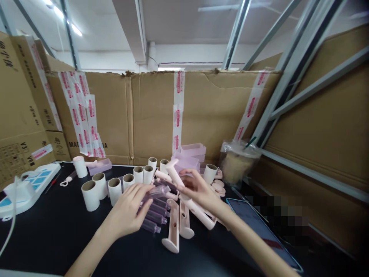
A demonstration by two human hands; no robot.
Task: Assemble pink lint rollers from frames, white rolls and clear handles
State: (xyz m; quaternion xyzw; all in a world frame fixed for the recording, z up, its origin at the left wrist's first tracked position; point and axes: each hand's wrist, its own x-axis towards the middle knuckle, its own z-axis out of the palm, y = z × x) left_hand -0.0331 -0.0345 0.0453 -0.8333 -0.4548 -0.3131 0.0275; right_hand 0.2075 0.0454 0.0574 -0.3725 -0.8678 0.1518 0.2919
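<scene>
On the black table [43, 234] | left hand [128, 209] pinches a clear purple tube [158, 191] | right hand [198, 190] grips a pink handle [184, 192] | cardboard rolls [115, 186] behind, phone [259, 231] right.

Tubes [99, 188] stand left of the hooks [178, 223]; phone [259, 231] lies right.

Both forearms reach forward; left hand [128, 209] palm down, fingers extended; right hand [198, 190] fingers curled.
</scene>
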